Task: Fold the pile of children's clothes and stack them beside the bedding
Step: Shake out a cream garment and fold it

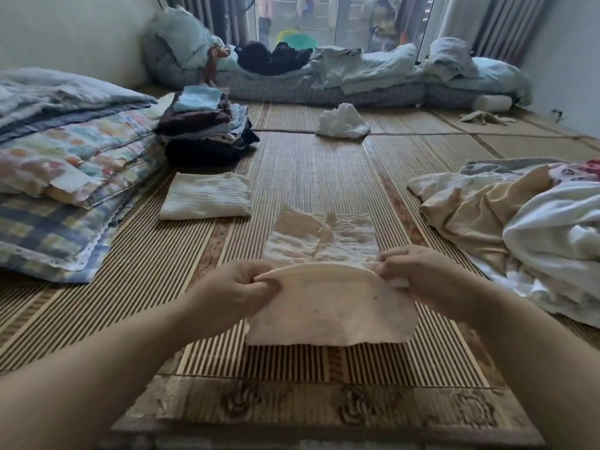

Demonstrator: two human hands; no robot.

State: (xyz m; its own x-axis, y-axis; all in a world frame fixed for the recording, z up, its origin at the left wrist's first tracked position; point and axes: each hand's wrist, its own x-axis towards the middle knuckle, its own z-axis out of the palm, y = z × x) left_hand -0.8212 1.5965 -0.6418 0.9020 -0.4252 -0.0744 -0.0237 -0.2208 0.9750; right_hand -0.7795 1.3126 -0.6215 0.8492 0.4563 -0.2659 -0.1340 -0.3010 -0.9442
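Pinched between thumbs and curled fingers of left hand point(240, 287) and right hand point(418, 274), one at each end of the fold: small pale peach fabric garment point(331, 316), raised low over striped woven floor mat point(308, 164), far half crinkled on it. Just beyond, leftward: folded white ribbed cloth point(206, 196). Farther back: stack of dark and light folded clothes point(207, 125), beside patterned quilt bedding point(65, 151). Rightward: heap of unfolded cream and white clothes point(519, 222).

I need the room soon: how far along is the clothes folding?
Done: a stack of folded clothes sits beside the bedding, with a folded white piece lying in front. In hand: the left hand and right hand pinch a pale pink garment by its top edge. Left: the loose pile on the right and a crumpled white cloth farther back.
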